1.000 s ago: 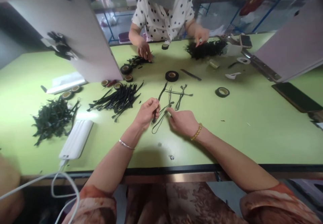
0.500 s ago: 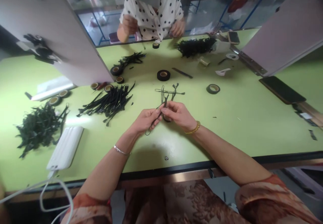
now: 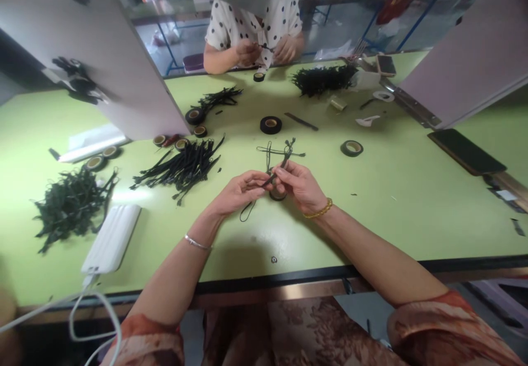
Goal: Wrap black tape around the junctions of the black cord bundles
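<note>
Between my two hands runs a thin black cord [image 3: 285, 159] with a loop that hangs out below my left hand. My left hand [image 3: 243, 191] pinches it near the loop end. Closed on the upper part, my right hand [image 3: 300, 186] holds it with thumb and fingers. A roll of black tape [image 3: 278, 194] sits under my fingers, partly hidden by them. Just beyond my hands, other looped black cords [image 3: 269, 150] lie crossed on the green table [image 3: 313, 234]. Further back stands a larger black tape roll [image 3: 270, 125].
Left lie a bundle of black cords [image 3: 190, 165], a darker heap of strips [image 3: 76, 201] and a white power bank [image 3: 111, 239] with its cable. At right are a tape roll [image 3: 352, 148] and a dark phone [image 3: 466, 151]. A co-worker [image 3: 256, 30] sits opposite, both hands raised.
My right hand has shifted slightly right along the cord, and its upper end now tilts right. The co-worker's hands have come together around a thin dark item. The view has shifted slightly.
</note>
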A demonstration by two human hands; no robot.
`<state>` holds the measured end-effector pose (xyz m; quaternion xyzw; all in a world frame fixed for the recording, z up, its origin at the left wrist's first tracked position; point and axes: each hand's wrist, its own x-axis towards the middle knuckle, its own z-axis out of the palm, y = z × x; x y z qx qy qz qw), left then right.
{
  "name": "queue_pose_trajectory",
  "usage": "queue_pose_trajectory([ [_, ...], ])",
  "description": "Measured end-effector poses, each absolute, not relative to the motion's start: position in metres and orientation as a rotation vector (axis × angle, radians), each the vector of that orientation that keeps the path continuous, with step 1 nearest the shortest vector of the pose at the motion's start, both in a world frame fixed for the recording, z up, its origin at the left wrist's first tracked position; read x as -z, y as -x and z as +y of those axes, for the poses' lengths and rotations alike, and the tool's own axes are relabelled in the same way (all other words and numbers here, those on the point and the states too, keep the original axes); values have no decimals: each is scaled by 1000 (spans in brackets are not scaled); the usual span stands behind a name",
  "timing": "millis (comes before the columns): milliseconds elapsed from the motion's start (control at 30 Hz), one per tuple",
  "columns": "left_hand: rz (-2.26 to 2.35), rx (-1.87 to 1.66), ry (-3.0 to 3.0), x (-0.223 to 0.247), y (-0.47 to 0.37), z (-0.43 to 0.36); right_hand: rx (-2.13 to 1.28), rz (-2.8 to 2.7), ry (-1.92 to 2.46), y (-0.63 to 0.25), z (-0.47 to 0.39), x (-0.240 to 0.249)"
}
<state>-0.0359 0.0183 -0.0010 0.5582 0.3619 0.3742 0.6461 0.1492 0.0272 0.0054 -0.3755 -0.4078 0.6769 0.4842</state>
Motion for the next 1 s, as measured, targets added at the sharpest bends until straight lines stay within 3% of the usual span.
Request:
queue_pose_trajectory([
  [200, 1163, -1015, -1355, 1, 29, 18, -1655, -1017, 907, -148, 28, -3],
  [500, 1549, -875, -2291, 7, 15, 6, -1598, -960, 994, -141, 27, 2],
  [633, 1617, -773, -2162, 7, 18, 8, -1558, -881, 960, -142, 28, 1],
  [833, 1383, -910, -1723, 4, 23, 11, -1501, -809, 960, -147, 35, 3],
  [1000, 1563, -939, -2120, 16, 21, 11, -1534, -838, 953, -145, 33, 3],
])
